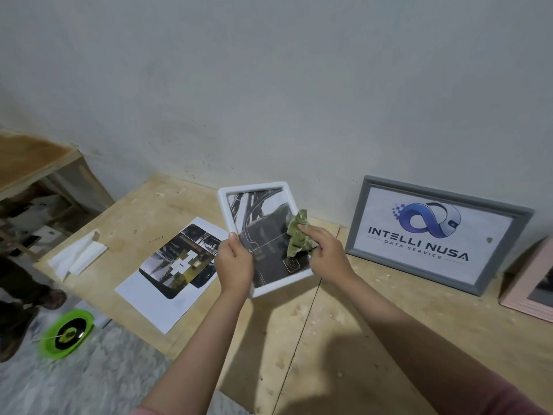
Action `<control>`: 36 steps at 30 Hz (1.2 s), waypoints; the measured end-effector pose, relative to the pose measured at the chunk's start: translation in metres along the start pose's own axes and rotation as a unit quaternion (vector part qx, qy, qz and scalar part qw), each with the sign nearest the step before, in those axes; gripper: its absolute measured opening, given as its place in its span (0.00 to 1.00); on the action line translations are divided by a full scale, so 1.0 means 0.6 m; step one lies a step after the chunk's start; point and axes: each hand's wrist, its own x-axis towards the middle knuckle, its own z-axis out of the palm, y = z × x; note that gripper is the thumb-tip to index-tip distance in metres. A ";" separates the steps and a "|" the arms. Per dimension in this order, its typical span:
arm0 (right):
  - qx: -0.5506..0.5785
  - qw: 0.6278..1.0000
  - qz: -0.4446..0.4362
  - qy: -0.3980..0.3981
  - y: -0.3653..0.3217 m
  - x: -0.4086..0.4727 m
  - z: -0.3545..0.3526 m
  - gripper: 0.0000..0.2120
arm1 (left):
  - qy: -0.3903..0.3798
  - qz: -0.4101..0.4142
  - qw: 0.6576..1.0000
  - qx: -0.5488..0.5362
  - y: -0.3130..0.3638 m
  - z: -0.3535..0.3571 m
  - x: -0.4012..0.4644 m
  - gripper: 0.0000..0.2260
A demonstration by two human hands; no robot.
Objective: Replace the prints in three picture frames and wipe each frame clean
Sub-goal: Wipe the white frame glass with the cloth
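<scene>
While the left hand grips the lower left edge of the white plastic picture frame, holding it tilted up above the pale plywood table, the right hand pinches a crumpled olive-green cloth against the glass on the frame's right side. A dark black-and-white print shows behind the glass. The frame's long axis runs away from the person, towards the wall, so the unwiped glass lies mostly up and to the left of the cloth; the right hand, already on the surface, is the one placed to sweep that way. A loose printed sheet lies flat on the table just left of the frame, beside a folded white tissue. A grey-framed logo picture leans against the wall to the right, with a pink frame beyond it.
</scene>
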 end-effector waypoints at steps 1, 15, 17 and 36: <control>0.011 1.000 0.005 0.003 0.002 -0.007 -0.002 0.32 | 0.005 -0.011 1.000 -0.011 -0.003 0.001 0.005 0.19; 0.066 0.989 0.098 0.088 -0.029 -0.014 -0.068 0.20 | 0.013 0.058 0.997 0.040 0.000 -0.013 0.043 0.18; 0.061 0.985 0.074 0.141 -0.051 0.014 -0.078 0.24 | -0.029 0.096 0.993 0.055 0.000 -0.010 0.034 0.18; -0.161 0.962 -0.188 -0.114 -0.123 0.050 0.020 0.44 | -0.133 0.164 0.972 0.103 0.001 -0.012 0.015 0.20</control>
